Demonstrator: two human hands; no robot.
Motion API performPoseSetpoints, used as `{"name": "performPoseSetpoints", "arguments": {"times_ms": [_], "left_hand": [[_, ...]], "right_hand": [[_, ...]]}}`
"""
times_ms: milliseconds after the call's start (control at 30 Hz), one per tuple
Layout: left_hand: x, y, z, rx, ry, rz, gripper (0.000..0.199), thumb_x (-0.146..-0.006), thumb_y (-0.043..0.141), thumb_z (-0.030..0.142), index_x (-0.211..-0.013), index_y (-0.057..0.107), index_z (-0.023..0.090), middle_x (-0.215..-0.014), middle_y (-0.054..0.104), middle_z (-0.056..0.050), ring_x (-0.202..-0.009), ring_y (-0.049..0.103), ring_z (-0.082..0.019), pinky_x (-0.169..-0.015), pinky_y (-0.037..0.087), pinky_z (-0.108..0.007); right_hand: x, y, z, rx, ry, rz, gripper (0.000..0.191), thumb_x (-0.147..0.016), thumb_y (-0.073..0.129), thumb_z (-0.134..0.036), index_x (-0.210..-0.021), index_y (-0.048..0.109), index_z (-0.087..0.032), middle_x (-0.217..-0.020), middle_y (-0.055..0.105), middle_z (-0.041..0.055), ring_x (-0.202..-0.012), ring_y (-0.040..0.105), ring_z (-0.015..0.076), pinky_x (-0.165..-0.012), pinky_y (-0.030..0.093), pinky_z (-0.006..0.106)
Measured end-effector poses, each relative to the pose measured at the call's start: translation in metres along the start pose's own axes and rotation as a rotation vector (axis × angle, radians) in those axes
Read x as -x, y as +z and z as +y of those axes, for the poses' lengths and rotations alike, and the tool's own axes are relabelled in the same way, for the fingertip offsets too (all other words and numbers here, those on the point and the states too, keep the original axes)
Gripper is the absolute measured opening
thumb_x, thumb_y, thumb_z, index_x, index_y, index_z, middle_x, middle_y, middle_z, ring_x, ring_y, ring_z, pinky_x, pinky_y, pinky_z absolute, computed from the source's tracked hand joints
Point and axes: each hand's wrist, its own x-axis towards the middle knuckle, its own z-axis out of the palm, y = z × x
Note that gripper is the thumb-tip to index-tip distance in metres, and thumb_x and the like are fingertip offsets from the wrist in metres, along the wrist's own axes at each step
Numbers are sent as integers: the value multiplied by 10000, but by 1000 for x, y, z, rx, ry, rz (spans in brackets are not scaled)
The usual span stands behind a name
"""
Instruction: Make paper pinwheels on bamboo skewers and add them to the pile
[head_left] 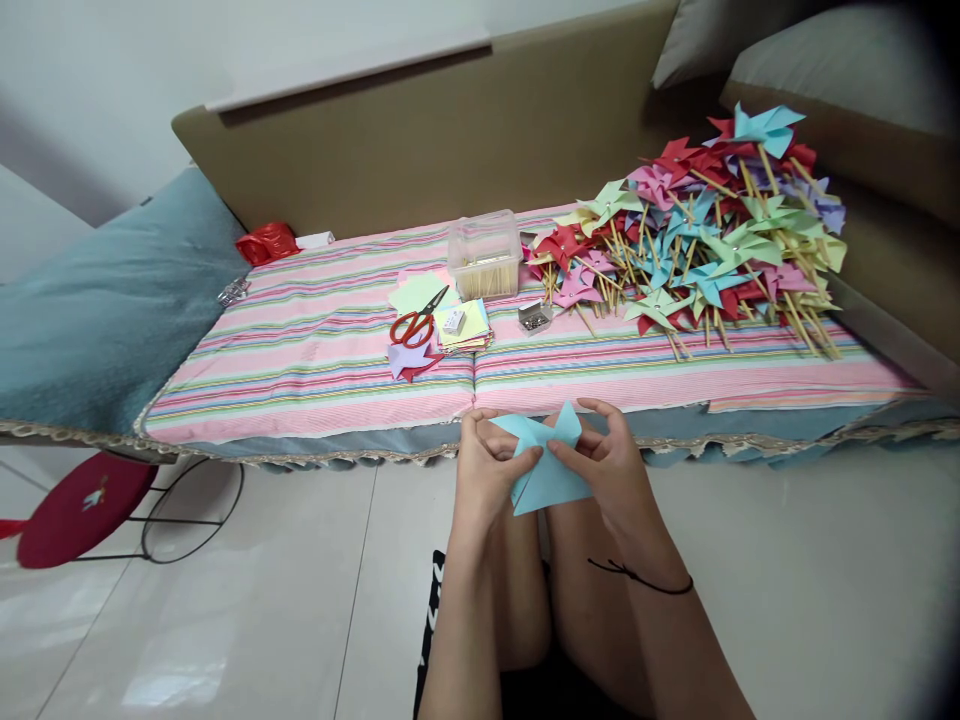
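My left hand (487,465) and right hand (611,460) both pinch the blue paper (544,470), held over my knees, its corners folded toward the centre. Beyond, on the striped cushion (315,350): scissors (416,322), paper stack (461,325), probably a pin box (534,317), pinwheels (697,240).
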Motion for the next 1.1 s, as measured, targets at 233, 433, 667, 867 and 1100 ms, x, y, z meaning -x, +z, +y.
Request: {"name": "performPoseSetpoints", "arguments": {"times_ms": [233, 433, 667, 867, 1100], "left_hand": [[0, 0, 0, 14, -2, -18, 661, -568, 805, 234, -1033, 335, 239, -576, 648, 61, -504, 591, -127, -546, 438, -225], [0, 1, 1, -18, 12, 5, 622, -568, 787, 219, -1005, 345, 236, -535, 611, 84, -466, 557, -113, -515, 412, -207], [-1, 3, 2, 27, 28, 71, 639, -533, 798, 222, -975, 337, 239, -530, 610, 88, -454, 563, -124, -524, 433, -228], [0, 1, 4, 26, 3, 4, 635, -568, 782, 224, -1015, 331, 235, -561, 631, 73, -462, 550, -110, -505, 411, -210], [-1, -3, 1, 67, -36, 19, 692, -518, 816, 219, -1032, 353, 227, -532, 594, 96, -469, 554, -109, -547, 435, -225]], "right_hand": [[1, -1, -3, -4, 9, 27, 715, -535, 851, -349, -1101, 423, -267, -708, 716, -16, -649, 644, 205, -600, 493, 327], [1, -2, -3, -1, 2, -2, 703, -544, 845, -343, -1101, 422, -274, -771, 726, -9, -648, 642, 195, -592, 488, 317], [-1, -1, 0, 24, -10, -55, 683, -577, 821, -353, -1117, 411, -278, -675, 687, -42, -640, 647, 198, -606, 504, 327], [-1, -3, 0, 9, 9, -55, 677, -581, 822, -308, -1119, 412, -279, -692, 702, -33, -632, 645, 191, -581, 495, 306], [-1, -5, 1, 39, 2, -87, 653, -613, 810, -310, -1132, 416, -271, -708, 707, -24, -629, 640, 184, -602, 509, 319]]}}
